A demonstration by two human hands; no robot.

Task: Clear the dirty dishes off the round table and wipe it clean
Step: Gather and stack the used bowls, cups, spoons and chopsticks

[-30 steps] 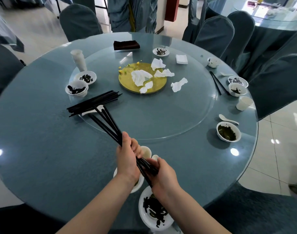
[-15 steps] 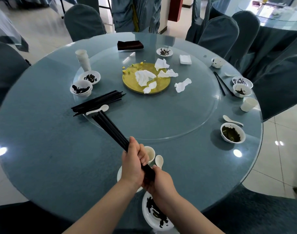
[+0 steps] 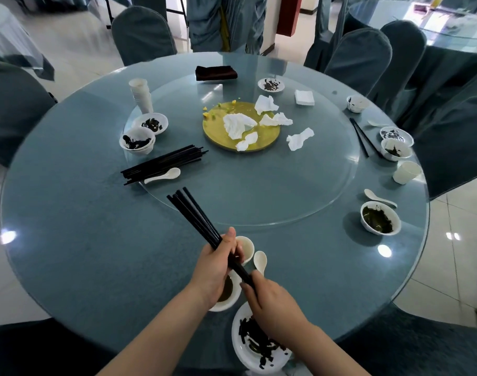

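Round table (image 3: 69,240), lower centre: my left hand (image 3: 214,270) grips the chopstick bundle (image 3: 196,215), right hand (image 3: 272,302) pinches its end. I'd square the tips before adding them to the pile (image 3: 164,164).

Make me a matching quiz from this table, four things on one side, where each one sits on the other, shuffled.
Things:
1. yellow plate
2. dark folded cloth
3. stack of white cups
4. bundle of black chopsticks

Places:
A. held in both hands, left hand and right hand
B. far edge of the glass turntable
C. middle of the turntable, crumpled napkins on it
D. left side, beside the turntable's rim

Pairs: 1-C, 2-B, 3-D, 4-A
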